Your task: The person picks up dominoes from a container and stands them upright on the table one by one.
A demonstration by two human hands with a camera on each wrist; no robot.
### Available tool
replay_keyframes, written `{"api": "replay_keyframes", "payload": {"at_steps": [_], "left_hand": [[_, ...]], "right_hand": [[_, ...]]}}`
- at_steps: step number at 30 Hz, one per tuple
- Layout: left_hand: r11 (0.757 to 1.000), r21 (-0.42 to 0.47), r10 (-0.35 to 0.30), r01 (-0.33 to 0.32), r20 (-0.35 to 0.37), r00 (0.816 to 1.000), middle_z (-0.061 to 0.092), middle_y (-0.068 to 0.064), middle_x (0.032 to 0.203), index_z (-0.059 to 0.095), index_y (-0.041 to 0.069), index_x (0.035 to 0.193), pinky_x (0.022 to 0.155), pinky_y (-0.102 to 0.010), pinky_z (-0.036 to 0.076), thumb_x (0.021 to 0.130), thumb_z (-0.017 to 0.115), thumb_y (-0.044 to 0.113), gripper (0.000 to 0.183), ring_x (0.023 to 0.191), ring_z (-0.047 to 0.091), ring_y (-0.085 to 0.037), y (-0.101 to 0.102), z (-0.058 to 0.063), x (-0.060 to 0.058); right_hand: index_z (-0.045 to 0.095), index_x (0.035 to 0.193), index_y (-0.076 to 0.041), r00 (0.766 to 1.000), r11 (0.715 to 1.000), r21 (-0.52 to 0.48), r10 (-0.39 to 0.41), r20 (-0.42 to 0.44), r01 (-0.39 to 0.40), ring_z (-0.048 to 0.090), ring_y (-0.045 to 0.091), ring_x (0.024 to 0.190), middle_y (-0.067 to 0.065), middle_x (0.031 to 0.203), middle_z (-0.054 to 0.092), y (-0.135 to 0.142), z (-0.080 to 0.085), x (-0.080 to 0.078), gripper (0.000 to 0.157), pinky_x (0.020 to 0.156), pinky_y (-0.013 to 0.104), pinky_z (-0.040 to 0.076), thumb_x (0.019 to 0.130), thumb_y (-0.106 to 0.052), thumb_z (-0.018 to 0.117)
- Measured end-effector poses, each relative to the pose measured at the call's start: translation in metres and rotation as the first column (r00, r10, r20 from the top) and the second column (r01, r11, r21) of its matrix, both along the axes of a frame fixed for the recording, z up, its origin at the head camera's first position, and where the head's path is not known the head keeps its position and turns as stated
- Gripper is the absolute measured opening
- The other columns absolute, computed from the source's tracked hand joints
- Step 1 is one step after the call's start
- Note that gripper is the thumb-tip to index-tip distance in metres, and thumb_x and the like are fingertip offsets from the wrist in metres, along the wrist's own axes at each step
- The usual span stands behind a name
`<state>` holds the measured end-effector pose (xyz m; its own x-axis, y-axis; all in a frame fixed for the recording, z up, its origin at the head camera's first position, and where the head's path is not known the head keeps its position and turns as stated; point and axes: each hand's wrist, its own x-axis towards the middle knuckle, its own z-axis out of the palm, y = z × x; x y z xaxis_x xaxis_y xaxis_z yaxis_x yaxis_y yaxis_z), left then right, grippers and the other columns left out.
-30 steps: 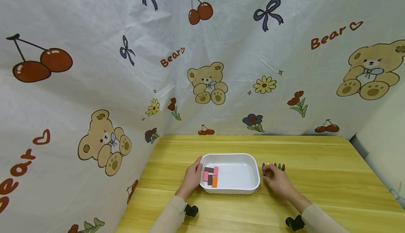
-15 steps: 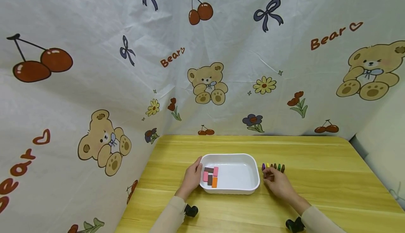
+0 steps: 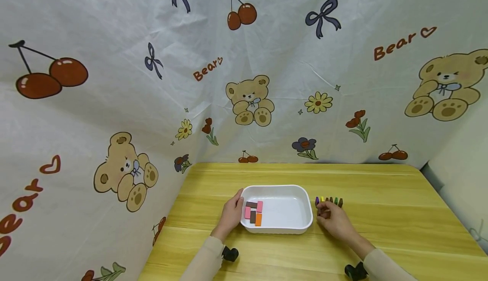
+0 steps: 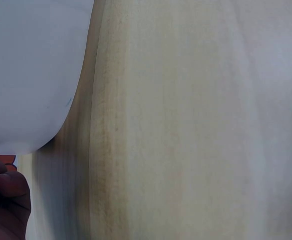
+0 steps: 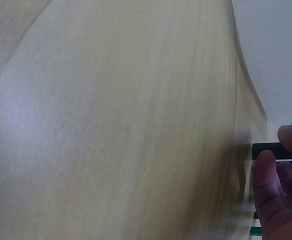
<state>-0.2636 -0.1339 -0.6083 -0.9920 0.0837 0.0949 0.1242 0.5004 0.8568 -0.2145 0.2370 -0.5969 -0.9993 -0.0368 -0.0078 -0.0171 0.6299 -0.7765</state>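
A white plastic tray (image 3: 284, 209) stands on the table with small pink, brown and orange blocks (image 3: 258, 219) lying flat along its left end. At that end my left hand (image 3: 230, 213) grips the tray, the thumb at the rim. To the right of the tray, my right hand (image 3: 336, 221) pinches a dark block (image 5: 260, 149) between thumb and fingertips, best seen in the right wrist view. Just beyond this hand, a row of small blocks (image 3: 336, 201) includes purple, yellow, green and brown ones, partly hidden by the fingers.
A wood-grain table (image 3: 267, 255) carries everything. Behind and to the left hangs a pale cloth (image 3: 282, 141) printed with bears and cherries. Black wrist cameras (image 3: 230, 254) sit under both forearms.
My right hand has drawn back slightly toward me, uncovering more of the purple and yellow blocks in the row. My left hand and the tray hold their place.
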Motion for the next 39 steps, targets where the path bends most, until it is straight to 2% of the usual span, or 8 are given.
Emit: {"api": "replay_keyframes", "payload": {"at_steps": [7,12,21,29,36,39], "left_hand": [[1.0,0.003,0.003,-0.003,0.006,1.0,0.047,-0.014,0.159,0.044,0.007,0.157,0.122,-0.053,0.038,0.113,0.042,0.028,0.049,0.149,0.042,-0.035,0.0,-0.001,-0.001],[1.0,-0.002,0.001,-0.001,0.007,1.0,0.047,-0.014,0.159,0.044,0.007,0.157,0.122,-0.054,0.038,0.112,0.043,0.026,0.048,0.149,0.042,-0.036,-0.001,-0.002,-0.002],[1.0,0.003,0.004,-0.005,0.022,1.0,0.046,-0.013,0.16,0.043,0.009,0.157,0.123,-0.053,0.037,0.112,0.042,0.025,0.048,0.149,0.041,-0.035,-0.001,-0.001,-0.001],[1.0,-0.001,0.005,-0.005,0.03,1.0,0.046,-0.012,0.16,0.043,0.01,0.158,0.122,-0.053,0.038,0.112,0.043,0.023,0.047,0.149,0.042,-0.034,0.001,0.001,-0.002],[1.0,0.017,0.011,-0.012,0.05,0.999,0.045,-0.012,0.161,0.042,0.01,0.158,0.123,-0.053,0.036,0.112,0.043,0.024,0.048,0.15,0.04,-0.033,0.001,0.001,-0.002],[1.0,0.015,0.007,-0.007,0.036,0.999,0.046,-0.013,0.16,0.043,0.008,0.157,0.122,-0.054,0.037,0.112,0.043,0.023,0.047,0.149,0.042,-0.035,0.001,0.001,-0.002]], "right_hand": [[0.063,0.125,0.0,0.999,1.0,0.016,-0.002,-0.047,0.003,0.066,0.021,0.094,0.016,0.121,0.068,0.004,0.001,0.0,0.039,0.076,0.026,0.058,0.089,-0.009,0.077],[0.064,0.122,-0.001,0.994,1.0,0.024,-0.005,-0.111,0.008,0.062,0.02,0.093,0.014,0.114,0.067,0.0,0.007,-0.001,0.037,0.074,0.024,0.056,0.09,-0.012,0.078],[0.068,0.113,-0.002,0.973,0.999,0.034,-0.003,-0.23,0.011,0.061,0.02,0.086,0.011,0.101,0.068,-0.016,0.026,-0.005,0.028,0.068,0.021,0.052,0.088,-0.009,0.078],[0.07,0.108,-0.002,0.976,0.999,-0.027,0.029,-0.217,-0.036,0.059,0.013,0.082,0.008,0.096,0.069,-0.043,0.041,-0.013,0.023,0.068,0.02,0.053,0.087,-0.005,0.078],[0.07,0.105,-0.003,0.987,0.997,-0.051,0.043,-0.152,-0.051,0.059,0.012,0.08,0.005,0.092,0.068,-0.071,0.041,-0.017,0.018,0.066,0.02,0.052,0.088,-0.005,0.077],[0.07,0.104,-0.002,0.991,0.998,-0.042,0.038,-0.125,-0.043,0.059,0.011,0.08,0.003,0.091,0.067,-0.08,0.04,-0.018,0.018,0.067,0.02,0.052,0.088,-0.006,0.077]]}}
